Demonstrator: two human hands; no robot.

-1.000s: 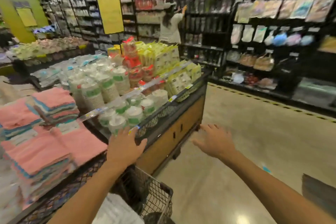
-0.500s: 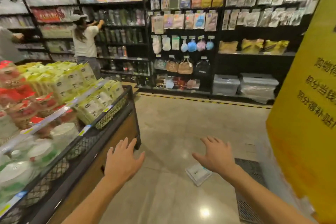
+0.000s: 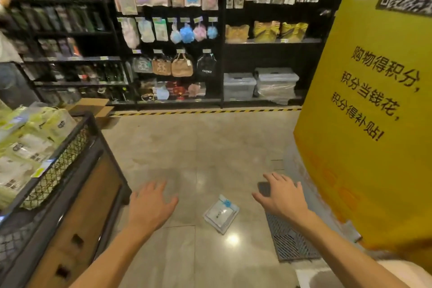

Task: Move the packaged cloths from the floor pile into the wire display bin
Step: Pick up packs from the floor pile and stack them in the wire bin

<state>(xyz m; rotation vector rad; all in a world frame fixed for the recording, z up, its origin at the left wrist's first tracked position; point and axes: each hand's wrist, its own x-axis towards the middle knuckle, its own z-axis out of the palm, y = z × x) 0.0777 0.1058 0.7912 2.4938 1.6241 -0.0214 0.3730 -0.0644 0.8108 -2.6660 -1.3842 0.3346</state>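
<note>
Both hands are out front and empty, left hand (image 3: 150, 206) and right hand (image 3: 281, 196) with grip released and fingers spread, as the view has swung off the towel stacks and down to the floor. One packaged cloth (image 3: 221, 213) now lies on the tiles between them, beside the floor grate (image 3: 289, 241). The wire display bin (image 3: 58, 166) sits left, shelving (image 3: 177, 37) beyond; a pickup looks next.

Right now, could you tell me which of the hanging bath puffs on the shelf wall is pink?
The pink puff is third from the left in the row of four; the three other puffs are all blue.
</note>
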